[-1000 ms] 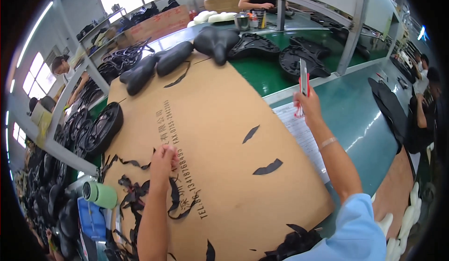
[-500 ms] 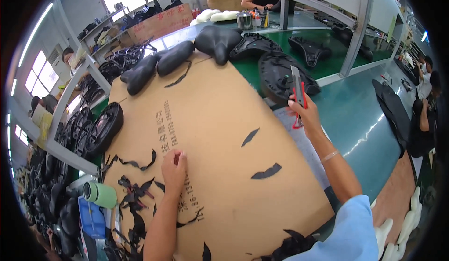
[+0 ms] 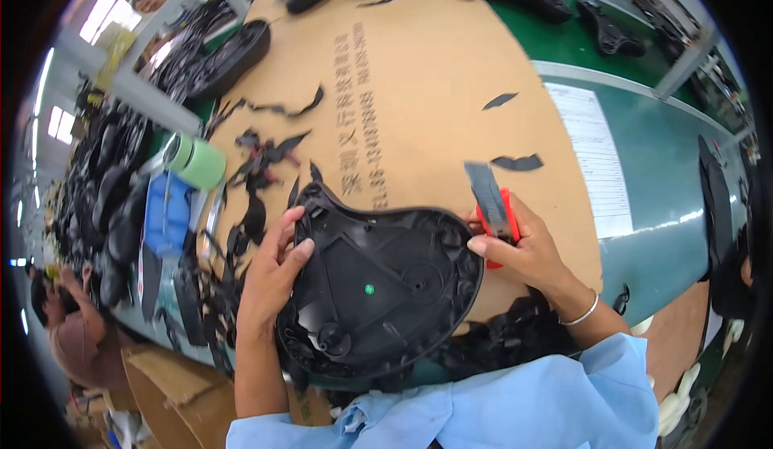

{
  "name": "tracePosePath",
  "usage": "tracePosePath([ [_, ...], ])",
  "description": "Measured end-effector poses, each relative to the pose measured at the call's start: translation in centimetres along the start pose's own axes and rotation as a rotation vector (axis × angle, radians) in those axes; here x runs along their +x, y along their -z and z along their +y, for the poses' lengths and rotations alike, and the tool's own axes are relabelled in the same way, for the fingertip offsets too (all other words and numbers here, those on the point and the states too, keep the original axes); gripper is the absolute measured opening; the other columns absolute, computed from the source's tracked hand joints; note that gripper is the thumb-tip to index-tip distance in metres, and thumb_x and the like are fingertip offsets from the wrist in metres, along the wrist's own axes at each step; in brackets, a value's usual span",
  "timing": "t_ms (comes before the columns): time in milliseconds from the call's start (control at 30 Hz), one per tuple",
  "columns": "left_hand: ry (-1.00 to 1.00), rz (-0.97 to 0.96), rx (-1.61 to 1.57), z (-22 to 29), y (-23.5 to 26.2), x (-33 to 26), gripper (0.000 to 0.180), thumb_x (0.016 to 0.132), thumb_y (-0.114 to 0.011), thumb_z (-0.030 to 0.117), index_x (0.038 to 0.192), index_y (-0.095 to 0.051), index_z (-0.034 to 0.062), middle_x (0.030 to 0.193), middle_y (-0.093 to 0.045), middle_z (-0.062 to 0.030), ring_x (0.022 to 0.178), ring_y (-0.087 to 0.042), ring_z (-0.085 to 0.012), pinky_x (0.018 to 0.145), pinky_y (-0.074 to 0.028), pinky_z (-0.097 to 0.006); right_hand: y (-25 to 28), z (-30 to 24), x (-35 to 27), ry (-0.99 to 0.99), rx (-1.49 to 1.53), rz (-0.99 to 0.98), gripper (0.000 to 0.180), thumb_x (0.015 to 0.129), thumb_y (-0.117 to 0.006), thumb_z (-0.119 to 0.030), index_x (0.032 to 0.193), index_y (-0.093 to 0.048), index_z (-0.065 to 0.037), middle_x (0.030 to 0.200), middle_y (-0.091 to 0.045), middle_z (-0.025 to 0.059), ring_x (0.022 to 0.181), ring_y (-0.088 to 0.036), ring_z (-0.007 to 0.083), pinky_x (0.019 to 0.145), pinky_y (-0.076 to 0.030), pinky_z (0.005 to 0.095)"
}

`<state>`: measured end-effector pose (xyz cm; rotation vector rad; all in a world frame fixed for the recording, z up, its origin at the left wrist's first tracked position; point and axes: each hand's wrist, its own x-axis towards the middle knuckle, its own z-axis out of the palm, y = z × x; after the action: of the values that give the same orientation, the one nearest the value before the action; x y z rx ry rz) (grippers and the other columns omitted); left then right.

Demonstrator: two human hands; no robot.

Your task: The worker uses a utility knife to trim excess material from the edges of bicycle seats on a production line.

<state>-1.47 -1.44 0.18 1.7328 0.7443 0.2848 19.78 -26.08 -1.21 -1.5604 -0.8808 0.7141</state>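
Observation:
A black bike saddle (image 3: pixel 386 276), underside up, is tilted in front of me over the near part of the cardboard sheet (image 3: pixel 435 70). Its hollow base shows ribs, a small green dot and a gathered cover edge. My left hand (image 3: pixel 278 268) grips its left rim, thumb on the inner side. In my right hand (image 3: pixel 527 244) is a red utility knife (image 3: pixel 495 215), its grey blade pointing up and away from me. The right thumb is close to the saddle's right rim; whether it touches cannot be told.
Black trimmings (image 3: pixel 258 167) litter the cardboard's left side, and a dark heap (image 3: pixel 515 336) lies at the near right. A green cup (image 3: pixel 196 163) and blue container (image 3: pixel 167 214) stand left. Printed paper (image 3: pixel 592 159) lies right; more saddles (image 3: pixel 233 62) are beyond. A person (image 3: pixel 76 328) sits at left.
The saddle with the green dot has come from beyond the cardboard's right edge to in front of me. My left hand has taken hold of it. The knife is lower, and the view has tilted down.

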Motion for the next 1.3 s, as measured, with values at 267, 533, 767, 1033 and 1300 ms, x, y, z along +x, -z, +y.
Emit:
tracePosePath([
  [267,-0.398,0.154,0.728,5.9,-6.5,-5.2,0.016,0.082,-0.066,0.019,0.083,-0.061,0.0039,0.073,-0.055,-0.0089,0.073,-0.056,-0.0269,0.065,-0.044,-0.036,-4.1,-1.0,-2.6,-0.284,0.284,-0.030,0.033,0.085,-0.067,-0.018,0.111,-0.055,-0.001,0.080,-0.058,0.0033,0.059,-0.057,0.0076,0.054,-0.046,0.0217],
  [533,-0.447,0.249,0.825,4.0,-12.3,-5.2,0.019,0.080,-0.067,0.020,0.074,-0.054,0.0070,0.067,-0.050,-0.0061,0.065,-0.050,-0.0248,0.059,-0.037,-0.037,-1.8,-2.2,-5.4,0.022,-0.125,0.038,0.036,0.092,-0.053,-0.009,0.126,-0.047,0.000,0.086,-0.062,0.0099,0.060,-0.059,0.0144,0.055,-0.049,0.0261],
  [767,-0.407,0.186,0.555,3.8,-12.3,-5.2,0.015,0.079,-0.063,0.011,0.068,-0.053,0.0050,0.065,-0.049,-0.0063,0.065,-0.046,-0.0230,0.066,-0.030,-0.037,0.0,-3.6,-6.2,0.331,-0.674,-0.083,0.058,0.081,-0.059,0.000,0.137,-0.043,-0.008,0.084,-0.061,0.0122,0.056,-0.057,0.0229,0.049,-0.045,0.0334],
  [1033,-0.341,0.239,0.326,3.3,-12.2,-4.9,0.021,0.079,-0.059,0.009,0.061,-0.050,0.0035,0.060,-0.048,-0.0047,0.062,-0.043,-0.0203,0.066,-0.029,-0.034,-1.6,-6.3,-6.0,0.196,-1.074,-0.275,0.065,0.077,-0.061,-0.002,0.138,-0.044,-0.017,0.071,-0.053,0.0075,0.050,-0.053,0.0230,0.043,-0.040,0.0355],
  [1300,-0.319,0.048,0.137,3.2,-10.3,-5.2,0.023,0.076,-0.057,0.006,0.056,-0.047,0.0023,0.053,-0.045,-0.0014,0.060,-0.042,-0.0130,0.064,-0.031,-0.028,-0.4,-7.5,-6.1,0.258,-0.924,-0.157,0.065,0.077,-0.059,-0.004,0.138,-0.043,-0.017,0.065,-0.050,0.0065,0.052,-0.055,0.0232,0.043,-0.041,0.0346],
])
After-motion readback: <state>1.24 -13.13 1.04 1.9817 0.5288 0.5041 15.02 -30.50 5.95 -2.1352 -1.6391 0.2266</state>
